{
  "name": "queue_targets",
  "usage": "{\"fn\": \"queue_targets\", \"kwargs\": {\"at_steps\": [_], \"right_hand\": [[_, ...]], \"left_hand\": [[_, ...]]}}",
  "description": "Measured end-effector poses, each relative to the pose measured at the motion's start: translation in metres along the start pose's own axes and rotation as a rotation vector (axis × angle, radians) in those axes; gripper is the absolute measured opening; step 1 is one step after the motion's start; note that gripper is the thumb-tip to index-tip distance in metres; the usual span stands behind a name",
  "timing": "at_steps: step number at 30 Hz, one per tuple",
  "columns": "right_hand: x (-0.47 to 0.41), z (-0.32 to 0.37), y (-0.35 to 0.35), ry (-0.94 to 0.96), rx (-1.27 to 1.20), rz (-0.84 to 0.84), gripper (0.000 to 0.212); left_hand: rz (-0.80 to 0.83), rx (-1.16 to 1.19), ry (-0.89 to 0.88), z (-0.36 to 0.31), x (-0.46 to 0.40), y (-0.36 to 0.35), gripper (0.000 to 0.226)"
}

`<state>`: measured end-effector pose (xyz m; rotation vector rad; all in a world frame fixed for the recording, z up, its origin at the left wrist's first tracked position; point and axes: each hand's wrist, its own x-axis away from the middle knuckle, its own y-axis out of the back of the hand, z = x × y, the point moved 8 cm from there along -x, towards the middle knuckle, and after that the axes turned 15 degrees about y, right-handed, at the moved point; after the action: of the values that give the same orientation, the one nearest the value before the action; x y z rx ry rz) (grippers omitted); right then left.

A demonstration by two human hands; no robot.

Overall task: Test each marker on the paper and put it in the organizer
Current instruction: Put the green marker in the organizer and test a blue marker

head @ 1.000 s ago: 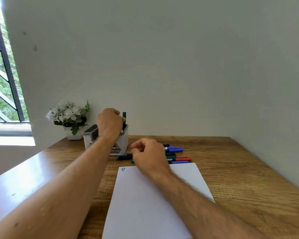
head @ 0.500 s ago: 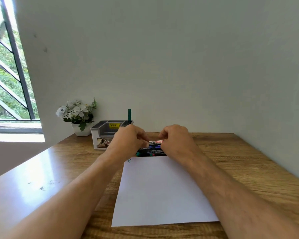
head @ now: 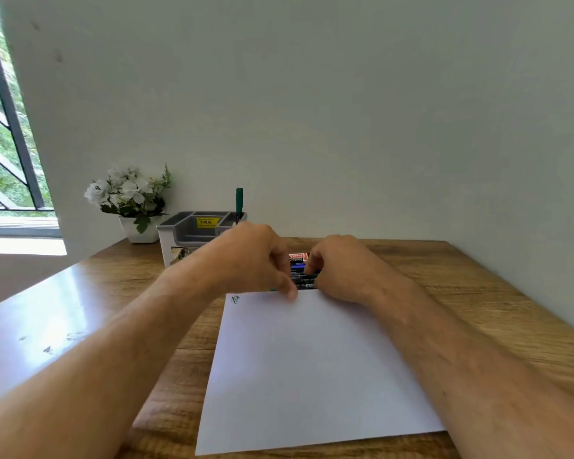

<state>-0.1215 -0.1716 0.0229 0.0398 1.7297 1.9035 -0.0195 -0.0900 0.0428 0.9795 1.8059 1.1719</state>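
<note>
Markers point(head: 300, 271) lie in a row on the desk point(head: 478, 286) just past the paper's point(head: 312, 366) far edge; one green marker point(head: 239, 202) stands in the organizer's point(head: 193, 231) right compartment near the desk's far-left corner. My left hand point(head: 252, 260) and right hand point(head: 340, 268) are curled onto the row's two ends, fingers closed, though I cannot tell which marker they clamp. Judgement: isolate one, pull the cap straight along the barrel, then scribble beside the green mark point(head: 235, 299) at the paper's far-left corner.
</note>
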Motion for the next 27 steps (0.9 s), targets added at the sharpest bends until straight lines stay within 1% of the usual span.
{"fn": "queue_targets", "kwargs": {"at_steps": [2,4,6,12,18,23,27], "right_hand": [[0.001,-0.002,-0.006,-0.017,0.005,0.014,0.019],[0.0,-0.003,-0.009,-0.021,0.004,0.017,0.014],[-0.001,-0.004,-0.01,-0.017,0.012,0.012,0.012],[-0.002,-0.004,-0.012,0.004,0.025,-0.027,0.01],[-0.005,0.001,-0.015,0.058,0.026,-0.035,0.019],[-0.005,0.001,-0.014,0.077,0.04,-0.026,0.008],[-0.006,0.002,-0.013,0.091,0.041,-0.025,0.02]], "left_hand": [[0.098,-0.088,0.026,0.001,0.001,-0.016,0.035],[0.162,-0.118,0.044,0.004,-0.002,-0.029,0.039],[0.188,-0.103,0.056,0.007,-0.004,-0.035,0.038],[0.177,-0.072,0.071,0.011,-0.008,-0.038,0.037],[0.19,-0.036,0.05,0.009,-0.009,-0.038,0.032],[0.183,-0.028,0.043,0.009,-0.01,-0.037,0.034],[0.196,-0.006,0.037,0.01,-0.011,-0.038,0.032]]}}
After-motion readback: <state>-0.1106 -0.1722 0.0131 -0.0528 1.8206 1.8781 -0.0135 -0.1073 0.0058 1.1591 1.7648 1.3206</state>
